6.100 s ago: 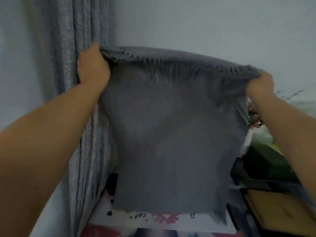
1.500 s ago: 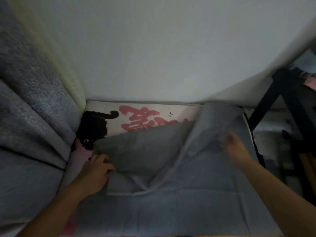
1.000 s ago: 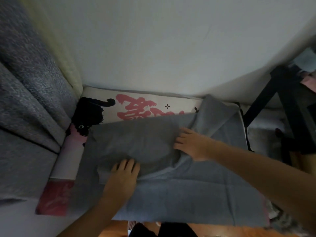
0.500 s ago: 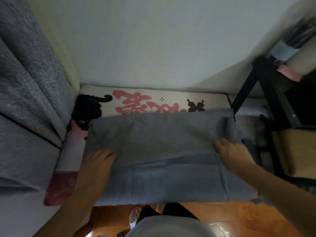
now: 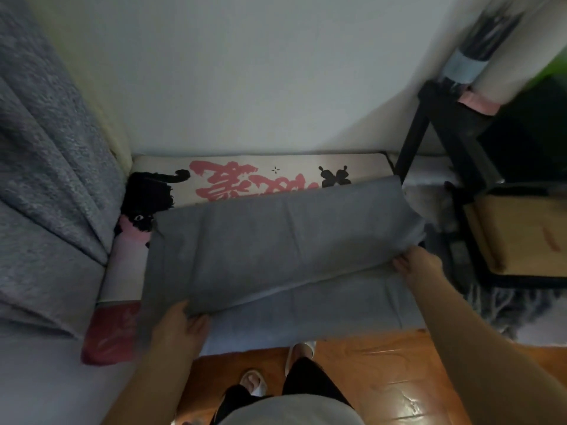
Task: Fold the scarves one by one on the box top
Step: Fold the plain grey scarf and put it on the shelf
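Since half a second ago both hands have pulled the scarf's upper layer toward the near edge of the box top, so the fold now sits skewed, left corner lower than right. Grey scarf (image 5: 276, 246) lies across the box top (image 5: 362, 162), covering most of it; the printed red lettering and black cat stay exposed along the far edge and far-left corner. Left hand (image 5: 181, 326) grips the near-left corner of the folded layer, fingers tucked under the cloth, thumb on top. Right hand (image 5: 417, 265) pinches the near-right corner of that layer. Lower layer hangs slightly over the near edge. Black shelf frame (image 5: 435, 142) stands right of the box top, grey curtain (image 5: 52, 179) left of it.
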